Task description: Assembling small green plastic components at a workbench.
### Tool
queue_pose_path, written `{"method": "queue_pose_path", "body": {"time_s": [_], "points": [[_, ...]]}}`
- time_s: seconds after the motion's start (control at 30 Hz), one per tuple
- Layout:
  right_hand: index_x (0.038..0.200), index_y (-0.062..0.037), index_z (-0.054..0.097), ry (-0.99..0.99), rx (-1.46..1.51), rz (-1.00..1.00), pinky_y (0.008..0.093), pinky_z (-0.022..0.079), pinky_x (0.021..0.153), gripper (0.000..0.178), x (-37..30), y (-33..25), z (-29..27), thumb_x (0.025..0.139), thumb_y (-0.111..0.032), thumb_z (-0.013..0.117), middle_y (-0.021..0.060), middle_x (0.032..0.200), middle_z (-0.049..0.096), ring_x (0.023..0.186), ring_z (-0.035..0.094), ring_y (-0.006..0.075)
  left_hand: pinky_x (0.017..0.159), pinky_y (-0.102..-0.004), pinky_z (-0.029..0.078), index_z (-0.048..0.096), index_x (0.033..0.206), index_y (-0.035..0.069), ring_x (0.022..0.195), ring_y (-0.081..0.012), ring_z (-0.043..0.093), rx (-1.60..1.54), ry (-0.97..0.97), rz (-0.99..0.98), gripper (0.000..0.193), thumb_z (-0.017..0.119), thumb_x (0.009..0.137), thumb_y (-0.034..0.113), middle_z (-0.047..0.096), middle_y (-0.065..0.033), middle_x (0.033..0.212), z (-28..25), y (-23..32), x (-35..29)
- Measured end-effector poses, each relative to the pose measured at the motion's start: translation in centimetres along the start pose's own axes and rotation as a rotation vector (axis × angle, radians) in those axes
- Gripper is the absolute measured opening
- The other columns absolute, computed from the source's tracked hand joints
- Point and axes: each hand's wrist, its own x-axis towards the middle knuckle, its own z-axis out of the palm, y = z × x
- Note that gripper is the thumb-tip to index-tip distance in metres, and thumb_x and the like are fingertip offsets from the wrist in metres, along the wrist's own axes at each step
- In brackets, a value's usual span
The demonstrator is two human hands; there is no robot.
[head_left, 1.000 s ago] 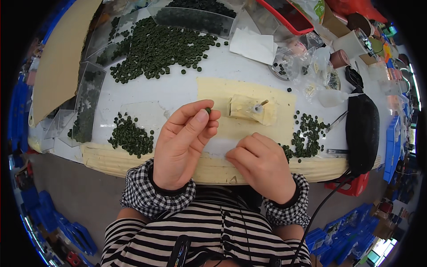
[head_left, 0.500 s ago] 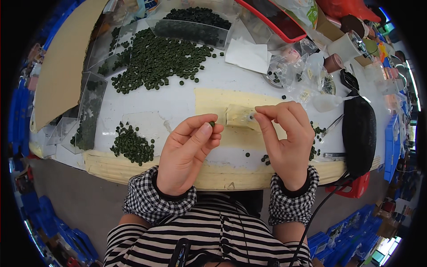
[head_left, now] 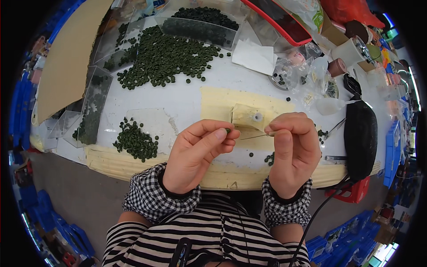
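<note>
My left hand (head_left: 195, 151) pinches a small dark green round piece (head_left: 228, 131) between thumb and forefinger, its other fingers curled. Across from it, my right hand (head_left: 296, 153) grips a thin needle-like rod (head_left: 253, 137) whose free end points left, just below and apart from the green piece. Behind the hands stands a yellowish, tape-wrapped block (head_left: 242, 116) with a small white round fitting (head_left: 257, 116) on it. A loose pile of the same green pieces (head_left: 137, 141) lies to the left of my left hand, and some (head_left: 269, 159) lie beside my right wrist.
A large heap of green pieces (head_left: 167, 58) spreads at the back left, near clear plastic trays (head_left: 200, 34). Cardboard (head_left: 66, 58) leans at the left. White tissue (head_left: 253, 57), a red-cased phone (head_left: 284, 22), plastic bags (head_left: 311, 73), tweezers (head_left: 334, 129) and a black pouch (head_left: 361, 138) occupy the right.
My right hand has drawn away from the block's white fitting toward me, and the thin rod now shows in it. My left hand with the green piece has shifted slightly right.
</note>
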Motion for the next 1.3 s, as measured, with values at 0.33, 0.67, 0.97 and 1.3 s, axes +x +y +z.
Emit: {"method": "queue_pose_path", "body": {"time_s": [0.33,0.67,0.97,1.3], "points": [[0.099,0.0012,0.05,-0.12,0.056,0.1,0.0287,0.051,0.079,0.014,-0.3,0.0,1.0,0.101,-0.012,0.047,0.0128,0.091,0.062,0.084,0.066,0.0174,0.089,-0.0268,0.052,0.059,0.121,-0.002,0.097,-0.0141,0.064,0.008,-0.03,0.004,0.025,0.053,0.098,0.008,0.066,-0.0122,0.11,0.0,-0.4,0.1],[0.097,0.0042,0.056,-0.099,0.102,0.022,0.0247,0.054,0.075,0.006,-0.4,0.8,1.2,0.094,0.0,0.058,0.0126,0.094,0.063,0.083,0.065,0.0151,0.086,-0.0252,0.054,0.059,0.119,-0.002,0.094,-0.0136,0.064,0.032,0.011,-0.008,0.025,0.053,0.098,0.01,0.067,-0.0125,0.109,0.4,-0.1,0.1],[0.099,0.0038,0.054,0.044,0.137,0.073,0.0251,0.052,0.077,0.008,-0.2,0.6,0.7,0.095,-0.003,0.056,0.0135,0.093,0.062,0.085,0.065,0.0157,0.084,-0.0246,0.051,0.057,0.122,-0.001,0.093,-0.0123,0.062,0.033,0.034,0.016,0.027,0.052,0.099,0.01,0.067,-0.0105,0.105,0.3,-0.3,-0.2],[0.086,-0.0008,0.061,0.011,-0.705,-0.25,0.0326,0.048,0.065,0.011,1.2,1.9,-0.4,0.08,0.002,0.069,0.0115,0.085,0.061,0.076,0.059,0.0266,0.08,-0.0215,0.052,0.058,0.115,0.002,0.09,-0.0132,0.063,-0.02,0.055,0.04,0.019,0.054,0.097,0.007,0.067,-0.0104,0.102,0.5,0.2,-0.2]]}}
